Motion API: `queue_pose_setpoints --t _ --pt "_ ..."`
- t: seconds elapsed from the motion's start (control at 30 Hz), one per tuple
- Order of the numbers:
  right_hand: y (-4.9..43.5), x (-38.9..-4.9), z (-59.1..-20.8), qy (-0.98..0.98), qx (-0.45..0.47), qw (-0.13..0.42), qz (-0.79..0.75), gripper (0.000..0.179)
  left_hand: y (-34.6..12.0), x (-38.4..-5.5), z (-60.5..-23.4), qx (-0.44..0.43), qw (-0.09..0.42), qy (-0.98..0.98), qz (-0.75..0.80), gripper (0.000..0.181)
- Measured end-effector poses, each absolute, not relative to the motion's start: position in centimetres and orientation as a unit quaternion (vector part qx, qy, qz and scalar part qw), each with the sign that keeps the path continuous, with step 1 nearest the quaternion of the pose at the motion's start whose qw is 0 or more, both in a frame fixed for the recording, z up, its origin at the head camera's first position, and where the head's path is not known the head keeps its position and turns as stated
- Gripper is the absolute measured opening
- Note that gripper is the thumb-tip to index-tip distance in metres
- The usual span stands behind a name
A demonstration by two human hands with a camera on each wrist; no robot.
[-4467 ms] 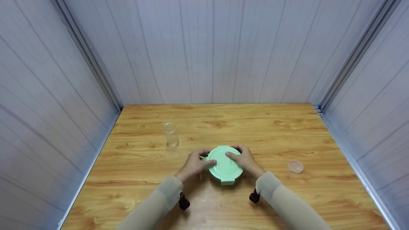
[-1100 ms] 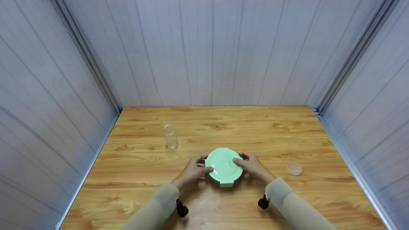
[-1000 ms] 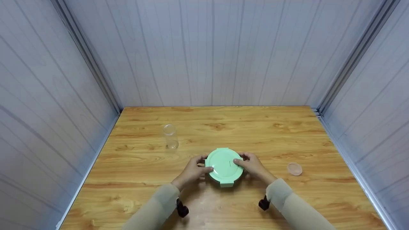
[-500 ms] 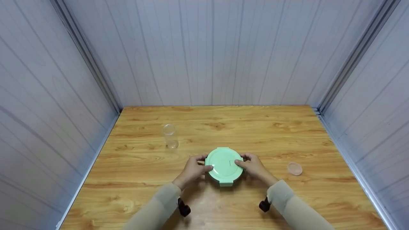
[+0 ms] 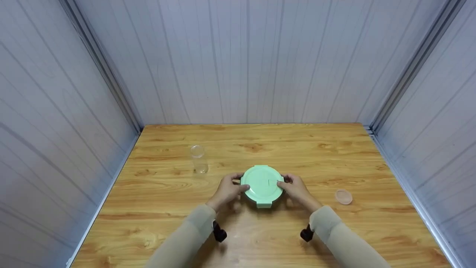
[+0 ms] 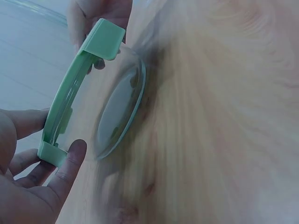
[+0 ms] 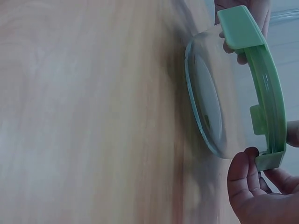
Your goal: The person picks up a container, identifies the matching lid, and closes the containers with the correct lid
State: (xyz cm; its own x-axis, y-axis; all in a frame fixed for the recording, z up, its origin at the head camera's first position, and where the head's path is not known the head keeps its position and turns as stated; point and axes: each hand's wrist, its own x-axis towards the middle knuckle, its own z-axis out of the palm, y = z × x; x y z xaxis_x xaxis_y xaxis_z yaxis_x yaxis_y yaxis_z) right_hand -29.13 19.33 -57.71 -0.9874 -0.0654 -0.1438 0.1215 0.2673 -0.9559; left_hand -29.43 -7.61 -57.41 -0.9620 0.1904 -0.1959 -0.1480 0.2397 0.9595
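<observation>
A round glass food container [image 7: 238,88] with a pale green lid [image 5: 262,183] is held between both hands near the middle of the table. In the wrist views its clear base [image 6: 119,112] lies close over the wood, and green clip flaps [image 6: 103,39] fold down at the lid's edge. My left hand [image 5: 227,190] grips the left side, thumb on the lid's rim and fingers beneath the edge. On the opposite side my right hand [image 5: 298,191] grips likewise, its thumb [image 5: 283,184] on the rim and its fingertips [image 7: 239,163] against the glass under the clip.
A clear drinking glass [image 5: 199,160] stands to the left, behind the left hand. A small translucent pinkish disc [image 5: 343,196] lies on the wooden table [image 5: 260,242] at the right. Pale panelled walls [image 5: 245,63] enclose the table at the back and sides.
Over the last half second the container and both hands have shifted slightly away from the body. Compared with the oldest frame, the thumbs have moved outward from the lid's middle toward its rim.
</observation>
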Motion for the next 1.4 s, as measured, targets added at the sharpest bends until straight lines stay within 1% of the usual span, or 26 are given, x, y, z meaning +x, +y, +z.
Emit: queue_pose_setpoints --t 0.4,0.8,1.1,1.4 --pt "19.9 -31.6 -58.2 0.802 0.02 0.08 -0.592 0.041 -6.9 -31.6 -57.5 0.008 0.125 0.782 0.611 0.054" --pt "19.7 -32.9 -58.2 0.772 0.037 0.083 -0.629 0.033 -6.9 -32.9 -57.8 0.013 0.123 0.769 0.628 0.054" --pt "19.7 -33.1 -58.0 0.803 0.028 0.072 -0.591 0.034 -7.0 -32.9 -58.0 0.023 0.103 0.768 0.631 0.055" --pt "19.8 -33.0 -58.1 0.804 0.027 0.065 -0.591 0.033 -8.3 -32.1 -58.0 0.043 0.067 0.788 0.61 0.058"
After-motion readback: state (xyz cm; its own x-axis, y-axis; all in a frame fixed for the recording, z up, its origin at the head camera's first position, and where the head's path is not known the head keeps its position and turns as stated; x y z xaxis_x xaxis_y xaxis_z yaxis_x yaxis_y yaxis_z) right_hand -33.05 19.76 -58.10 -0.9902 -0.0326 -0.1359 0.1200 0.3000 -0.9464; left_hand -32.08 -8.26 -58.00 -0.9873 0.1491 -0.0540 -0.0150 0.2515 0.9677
